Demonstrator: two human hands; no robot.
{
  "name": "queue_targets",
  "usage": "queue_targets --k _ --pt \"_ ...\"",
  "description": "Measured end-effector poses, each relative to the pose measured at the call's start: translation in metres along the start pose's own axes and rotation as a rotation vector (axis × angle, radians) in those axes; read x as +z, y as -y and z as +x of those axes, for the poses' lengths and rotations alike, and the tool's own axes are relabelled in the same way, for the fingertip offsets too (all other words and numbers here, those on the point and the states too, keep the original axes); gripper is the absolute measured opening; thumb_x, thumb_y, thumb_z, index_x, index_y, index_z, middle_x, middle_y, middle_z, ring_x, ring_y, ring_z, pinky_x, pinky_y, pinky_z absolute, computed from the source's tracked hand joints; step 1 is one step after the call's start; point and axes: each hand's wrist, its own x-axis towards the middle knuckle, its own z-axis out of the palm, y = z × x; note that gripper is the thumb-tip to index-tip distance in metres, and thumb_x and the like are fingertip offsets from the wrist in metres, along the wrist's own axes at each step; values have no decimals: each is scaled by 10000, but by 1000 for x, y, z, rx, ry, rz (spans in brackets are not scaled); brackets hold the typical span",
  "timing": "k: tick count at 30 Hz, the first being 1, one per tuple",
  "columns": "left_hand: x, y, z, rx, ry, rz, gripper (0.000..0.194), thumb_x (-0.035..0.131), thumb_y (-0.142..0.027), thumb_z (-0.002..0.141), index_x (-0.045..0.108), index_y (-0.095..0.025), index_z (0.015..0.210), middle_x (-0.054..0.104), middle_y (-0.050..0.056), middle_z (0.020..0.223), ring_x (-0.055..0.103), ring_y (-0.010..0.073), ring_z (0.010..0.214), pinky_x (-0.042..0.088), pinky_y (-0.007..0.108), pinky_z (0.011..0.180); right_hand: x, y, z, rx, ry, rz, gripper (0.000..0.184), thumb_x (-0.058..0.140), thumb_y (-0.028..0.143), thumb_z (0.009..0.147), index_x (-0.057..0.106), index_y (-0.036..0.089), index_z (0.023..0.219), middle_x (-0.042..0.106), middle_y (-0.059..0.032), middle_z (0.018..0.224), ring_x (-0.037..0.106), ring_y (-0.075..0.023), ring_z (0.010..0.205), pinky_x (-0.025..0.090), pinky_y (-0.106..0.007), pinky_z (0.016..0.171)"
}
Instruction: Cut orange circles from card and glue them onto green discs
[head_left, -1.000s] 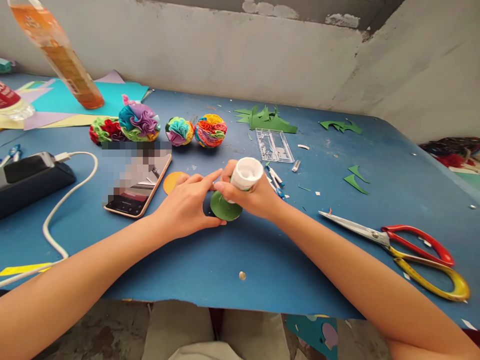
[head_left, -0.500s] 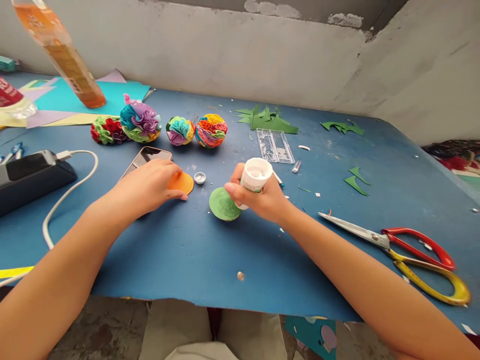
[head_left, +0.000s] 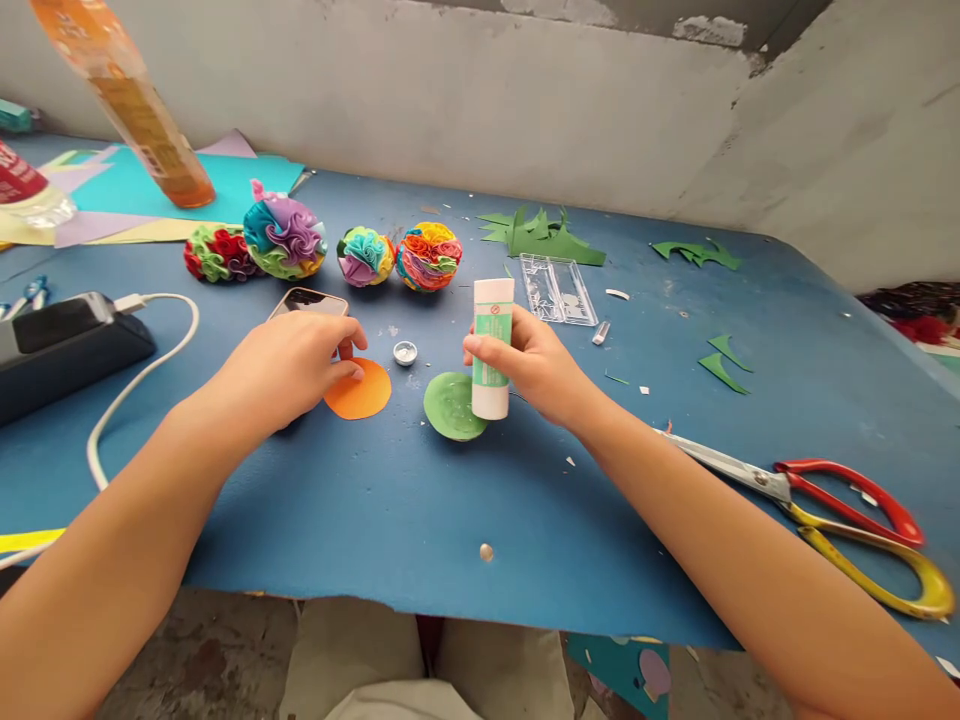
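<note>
My right hand (head_left: 536, 365) is closed around a white glue stick (head_left: 492, 388) with a green label. The stick stands nearly upright, its lower end over the right edge of a green paper circle (head_left: 451, 406). Whitish smears show on that circle. My left hand (head_left: 304, 355) hovers over an orange paper circle (head_left: 361, 392), thumb at its upper left edge and a gap between thumb and forefinger. Partly beneath this hand lies a phone (head_left: 315, 301). A small round white cap (head_left: 405, 353) sits between the two circles.
Large scissors (head_left: 765, 480) lie at the right. Several ruffled paper balls (head_left: 429, 257) line the back, near a clear plastic case (head_left: 557, 290) and green paper scraps (head_left: 551, 240). At the left are an orange drink bottle (head_left: 154, 130) and a black block (head_left: 71, 340) with a white cable (head_left: 112, 420).
The glue stick has swung from tilted toward me to nearly upright in my right hand. My left fingers have loosened and lifted slightly, leaving more of the orange circle visible.
</note>
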Motion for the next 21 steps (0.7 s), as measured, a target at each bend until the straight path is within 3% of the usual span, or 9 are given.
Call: queue_targets --k 3,7,11,15,19,21 --pt "-4 -4 -3 -29 -43 -11 225 493 -357 790 679 -267 879 686 35 829 619 256 793 398 302 589 -5 0 0 -35 -122 -99 275 726 350 716 503 212 799 486 58 660 451 -90 582 369 -227 505" --pt "-7 -9 -5 -64 -31 -10 208 481 -334 805 677 -266 800 702 25 833 622 261 788 384 303 576 0 8 -4 -234 -279 -177 304 768 368 682 511 229 762 511 40 694 510 -117 639 422 -254 549" --pt "-7 -10 -4 -61 -55 15 221 465 -325 820 675 -262 801 696 38 851 613 278 802 384 317 575 5 15 -12 -247 -111 -159 294 755 390 690 555 210 807 625 -3 772 593 -164 724 485 -314 662" --pt "-5 -9 -3 -70 -53 33 214 473 -325 821 676 -262 803 684 41 842 612 277 804 379 312 567 1 17 -18 -256 133 -341 213 762 303 672 591 191 729 613 11 679 534 -134 604 434 -285 586" --pt "-6 -10 -3 -80 -68 31 211 480 -337 816 680 -269 806 679 32 826 612 266 796 374 304 563 -1 15 -20 -327 23 -417 206 769 287 664 606 200 754 638 9 723 549 -142 641 427 -284 618" --pt "-6 -9 -4 -74 -106 8 207 486 -332 814 682 -270 809 683 26 848 609 256 785 392 315 584 -1 15 -20 -328 42 -359 225 773 294 663 607 203 786 656 3 754 569 -152 672 438 -289 641"
